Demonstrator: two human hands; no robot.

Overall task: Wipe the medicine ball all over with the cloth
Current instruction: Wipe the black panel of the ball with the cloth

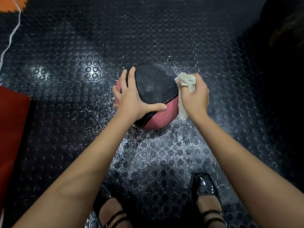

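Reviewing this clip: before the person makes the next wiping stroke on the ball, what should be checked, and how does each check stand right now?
1. Medicine ball steadied: ok, the left hand lies spread over its top and left side.
2. Cloth in hand: ok, the right hand grips it bunched.
3. Cloth against the ball: ok, it sits at the ball's right side.
4. Ball resting on the studded floor mat: ok.
5. Underside already wiped: cannot tell, it is hidden.
6. Feet away from the ball: ok, both shoes stand nearer the camera.
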